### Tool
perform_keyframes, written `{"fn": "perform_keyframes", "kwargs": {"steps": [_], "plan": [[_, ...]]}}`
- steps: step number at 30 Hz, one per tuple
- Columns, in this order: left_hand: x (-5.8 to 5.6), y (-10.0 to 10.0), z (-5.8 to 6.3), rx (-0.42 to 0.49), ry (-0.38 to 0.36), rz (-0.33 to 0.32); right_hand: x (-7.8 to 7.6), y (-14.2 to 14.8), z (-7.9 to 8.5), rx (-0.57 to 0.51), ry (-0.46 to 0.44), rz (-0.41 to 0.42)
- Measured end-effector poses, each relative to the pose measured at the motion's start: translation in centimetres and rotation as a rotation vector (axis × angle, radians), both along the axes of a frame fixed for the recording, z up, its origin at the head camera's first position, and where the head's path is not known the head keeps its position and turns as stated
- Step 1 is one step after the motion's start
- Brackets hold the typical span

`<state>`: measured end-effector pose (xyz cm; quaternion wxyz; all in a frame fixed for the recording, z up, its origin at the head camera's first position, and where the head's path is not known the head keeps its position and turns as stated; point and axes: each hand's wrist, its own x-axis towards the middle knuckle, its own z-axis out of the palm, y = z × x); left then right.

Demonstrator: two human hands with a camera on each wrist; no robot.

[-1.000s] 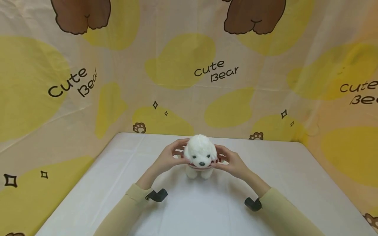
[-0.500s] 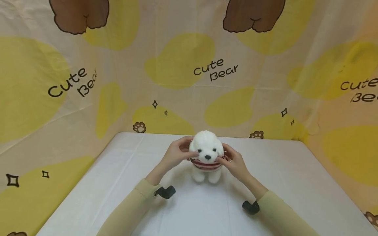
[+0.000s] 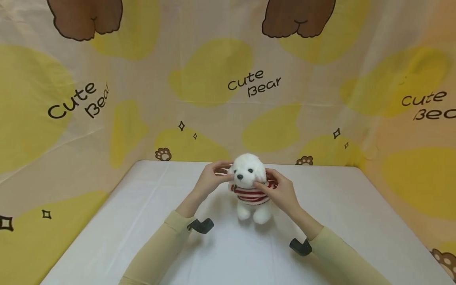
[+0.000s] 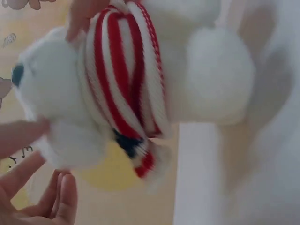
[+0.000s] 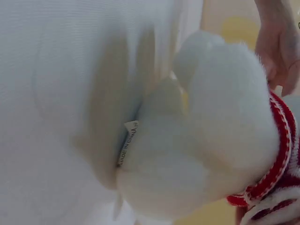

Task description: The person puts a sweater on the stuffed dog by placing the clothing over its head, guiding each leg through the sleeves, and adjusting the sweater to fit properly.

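A white plush dog [image 3: 248, 160] with black eyes and nose faces forward over the white table, its head turned a little to the left. It wears a red-and-white striped sweater [image 4: 122, 70], whose cuff has a dark blue patch in the left wrist view. My left hand [image 3: 209, 183] holds one side of the head, thumb at the cheek. On the other side my right hand [image 3: 286, 193] grips it, thumb below the jaw and fingers partly hidden behind. The right wrist view shows the legs and rump, with a "MADE IN CHINA" label [image 5: 127, 143] near the tabletop.
The white tabletop [image 3: 228, 253] runs back to a yellow-and-cream printed cloth [image 3: 206, 71] that hangs behind and at both sides. A black curved piece [image 3: 202, 226] sticks out at the left cuff, another black piece [image 3: 301, 247] at the right.
Between both hands the plush dog has come nearer and tilted back, showing more of its sweater and legs. Its face has turned to the left. The head view has shifted slightly.
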<state>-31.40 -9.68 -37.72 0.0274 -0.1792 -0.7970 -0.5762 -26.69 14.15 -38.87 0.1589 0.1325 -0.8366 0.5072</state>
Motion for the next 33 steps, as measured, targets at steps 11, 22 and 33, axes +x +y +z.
{"fn": "perform_keyframes", "kwargs": {"steps": [11, 22, 33], "plan": [[0.5, -1.1, 1.5, -0.147, -0.028, 0.028, -0.2, -1.2, 0.1, 0.071, -0.033, 0.063], [-0.6, -2.0, 0.4, -0.072, -0.171, 0.002, 0.2, -0.1, -0.3, 0.040, -0.182, 0.164], [-1.9, -2.1, -1.2, 0.041, -0.284, -0.113, 0.4, 0.5, -0.8, -0.006, -0.177, 0.151]]}}
